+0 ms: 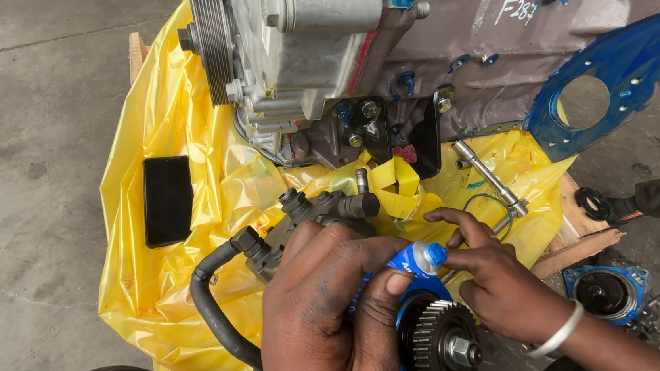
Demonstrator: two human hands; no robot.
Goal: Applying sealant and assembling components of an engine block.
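We look down on a big engine block [493, 44], grey and brown, filling the top of the view, with a ribbed pulley [212, 40] at its left end and a blue plate [622, 72] with a round hole at its right. White handwritten marks sit on the block's upper face. Under it spreads a crumpled yellow plastic sheet [168, 247], its left edge falling to bare concrete floor [28, 196], where there is wide room. A flat black rectangle [168, 200] lies on the sheet's left part.

Lower down we see a dark pump body [324, 210] with a black hose [214, 315] curving off its left side and a toothed gear [444, 347] on a blue flange at its near end. Our left hand [325, 313] wraps over the pump, thumb and fingers closed around a small blue-and-white tube [412, 259]. Our right hand [497, 274] pinches the tube's blue cap end with its fingertips, remaining fingers spread loosely. A metal ratchet handle [492, 175] lies on the sheet just beyond, near the right edge.
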